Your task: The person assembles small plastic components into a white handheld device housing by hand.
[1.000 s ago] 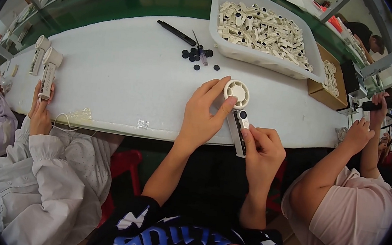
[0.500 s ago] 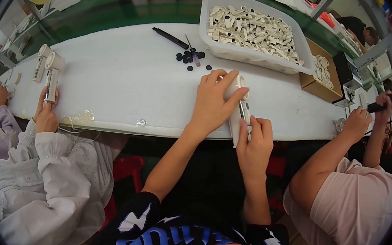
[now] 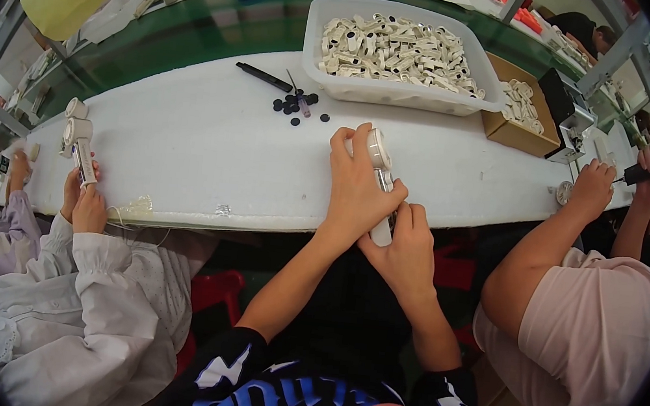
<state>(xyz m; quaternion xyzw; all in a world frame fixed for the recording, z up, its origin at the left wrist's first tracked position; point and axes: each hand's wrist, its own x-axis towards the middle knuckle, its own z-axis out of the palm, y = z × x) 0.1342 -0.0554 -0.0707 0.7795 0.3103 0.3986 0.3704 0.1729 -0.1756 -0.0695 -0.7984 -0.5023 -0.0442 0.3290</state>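
Observation:
A white handheld device [image 3: 379, 148] with a round head and a long handle is held between my hands above the table's front part. My left hand [image 3: 358, 187] wraps round it just below the head, thumb across the body. Lower down, my right hand [image 3: 403, 247] grips the handle, its thumb and fingers closed on the end. A silvery strip on the body shows between my hands; the rest of the handle is mostly covered by fingers. Beyond the device lie several small black discs [image 3: 289, 106], a thin screwdriver [image 3: 302, 104] and a black pen-shaped tool [image 3: 264, 77].
A translucent bin [image 3: 399, 96] full of small white parts stands at the back, beside a cardboard box [image 3: 518, 136] of similar parts. At left a co-worker's hands [image 3: 85, 205] hold a like device; at right another co-worker's hands [image 3: 596, 188] hold a black tool. Behind runs a green belt [image 3: 226, 14].
The device has tilted and shifted slightly left and nearer in view. My right hand has moved closer under my left, its thumb now across the handle's end. The whole view has shifted a little.

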